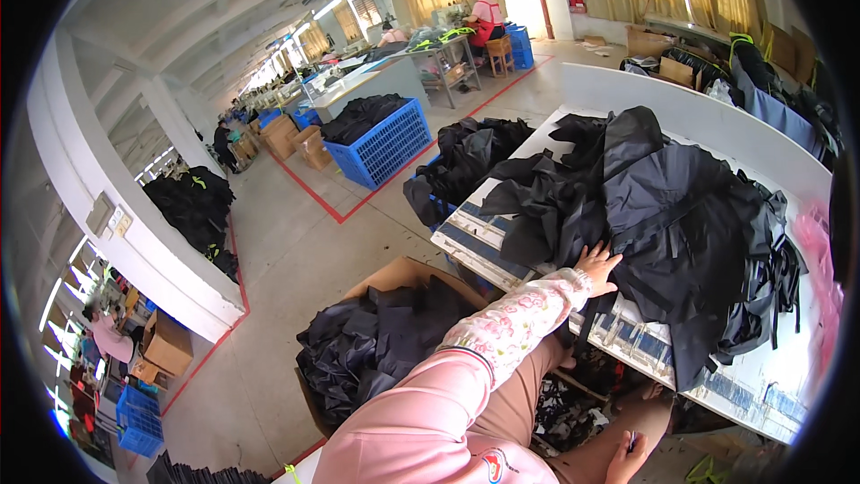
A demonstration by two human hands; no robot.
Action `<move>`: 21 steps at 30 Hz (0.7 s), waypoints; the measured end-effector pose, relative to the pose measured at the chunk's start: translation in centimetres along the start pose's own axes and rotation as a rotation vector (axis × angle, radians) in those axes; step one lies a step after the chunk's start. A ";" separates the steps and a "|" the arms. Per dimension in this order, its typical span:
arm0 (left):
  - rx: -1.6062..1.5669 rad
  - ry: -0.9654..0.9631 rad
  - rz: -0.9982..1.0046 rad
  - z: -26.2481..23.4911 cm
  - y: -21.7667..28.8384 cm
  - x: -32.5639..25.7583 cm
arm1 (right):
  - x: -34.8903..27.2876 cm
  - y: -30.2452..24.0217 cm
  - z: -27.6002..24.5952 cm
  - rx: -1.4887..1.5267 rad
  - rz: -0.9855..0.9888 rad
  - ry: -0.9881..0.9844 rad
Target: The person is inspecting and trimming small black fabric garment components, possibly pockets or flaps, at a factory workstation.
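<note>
My left hand (598, 269) reaches out in a floral sleeve cover, its fingers spread at the near edge of a heap of black fabric pieces (681, 215). The heap covers much of a white-topped table (618, 333), and some pieces with narrow straps hang toward its front edge. Low in the view, beside my lap, my right hand (627, 461) is closed around a small dark object (632, 442). Only its tip shows, so its kind cannot be made out.
A cardboard box (403, 273) of black fabric stands left of my legs. Beyond are a blue crate (385, 148), more black fabric (479, 148) beside the table, and a white pillar (152, 224). Pink plastic (820, 278) lies at right. A person (486, 18) sits at a far workstation.
</note>
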State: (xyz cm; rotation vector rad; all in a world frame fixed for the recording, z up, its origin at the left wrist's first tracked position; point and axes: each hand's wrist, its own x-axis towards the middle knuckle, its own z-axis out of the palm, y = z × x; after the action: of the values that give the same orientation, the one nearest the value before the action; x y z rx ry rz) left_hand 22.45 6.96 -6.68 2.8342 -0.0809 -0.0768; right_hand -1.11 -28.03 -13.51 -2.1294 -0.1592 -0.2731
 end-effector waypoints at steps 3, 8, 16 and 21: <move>-0.010 -0.036 0.062 1.4 0.3 0.3 | -0.1 1.1 0.2 -0.102 0.023 -0.027; 0.035 0.387 0.193 -0.7 0.1 -1.8 | 0.5 0.4 1.4 -0.133 0.099 0.019; -0.942 0.660 0.111 -2.8 1.2 -1.7 | 0.0 0.8 0.9 -0.090 0.118 0.063; -1.302 0.545 0.049 -2.8 2.4 -3.9 | -0.2 0.8 0.5 -0.111 0.091 0.059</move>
State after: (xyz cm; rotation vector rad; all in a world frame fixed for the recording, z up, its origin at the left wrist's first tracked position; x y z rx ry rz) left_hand 18.60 5.76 -3.13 1.4767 0.0230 0.4734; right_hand -1.03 -28.07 -14.47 -2.2285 -0.0127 -0.2962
